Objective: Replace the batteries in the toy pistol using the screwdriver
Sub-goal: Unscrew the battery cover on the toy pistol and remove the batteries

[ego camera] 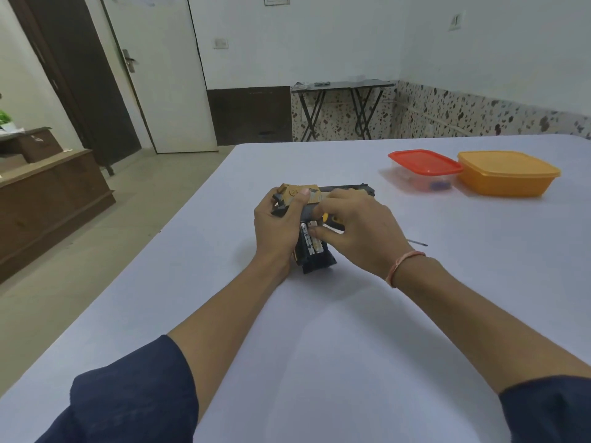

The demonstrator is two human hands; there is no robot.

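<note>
Screwdriver [417, 242] partly behind right hand [358, 231] | orange tub [508, 175], red-lidded tub [425, 163] beyond

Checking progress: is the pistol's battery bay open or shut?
Open: two batteries lie exposed in the pistol, nothing covering them.

A large table draped in pale lavender cloth [319, 346] is filling the foreground. Toward its far right, a clear plastic box with a red lid [423, 163] is sitting just beside an orange lidded plastic box [508, 174]. A black folding table [342, 86] is standing against the speckled far wall. A white door with a metal handle [160, 75] is showing at the left, and a brown wooden cabinet [48, 199] is standing below it.
</note>
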